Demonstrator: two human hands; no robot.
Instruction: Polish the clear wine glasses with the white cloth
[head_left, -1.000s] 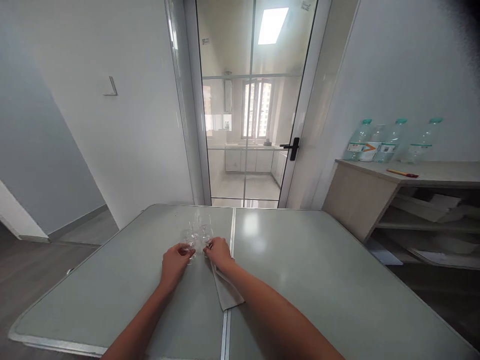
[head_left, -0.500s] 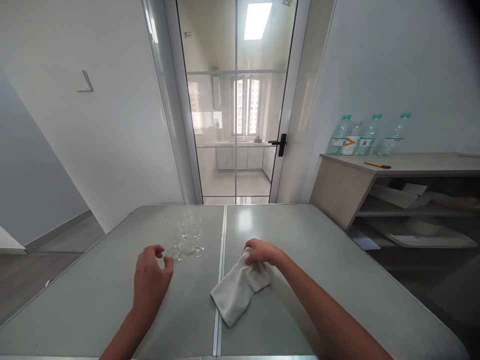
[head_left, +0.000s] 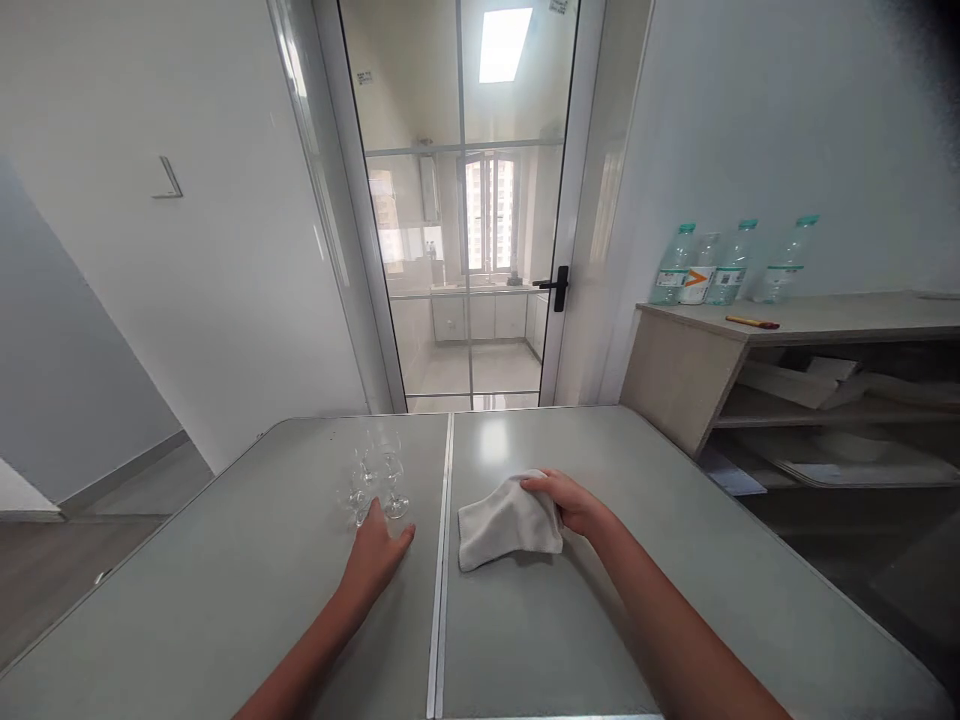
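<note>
Several small clear stemmed glasses (head_left: 395, 490) stand in a cluster on the left half of the grey-green table (head_left: 540, 640). My left hand (head_left: 379, 548) is at the near side of the cluster, thumb and forefinger apart, with nothing seen between them. Whether a fingertip touches the nearest glass, I cannot tell. On the right half, my right hand (head_left: 574, 502) pinches the upper edge of a white cloth (head_left: 506, 530). The cloth drapes down and to the left from these fingers, partly folded.
A metal seam (head_left: 442, 560) divides the table. Beyond the far edge is a glazed door (head_left: 465, 330) with a black handle (head_left: 560, 288). At the right, a shelf unit (head_left: 675, 370) bears plastic bottles (head_left: 729, 270) and a yellow-and-red pen-like object (head_left: 752, 322).
My left hand has moved right and closer to the glasses. My right hand has shifted slightly right, and the cloth has been drawn away from the seam, up and to the right.
</note>
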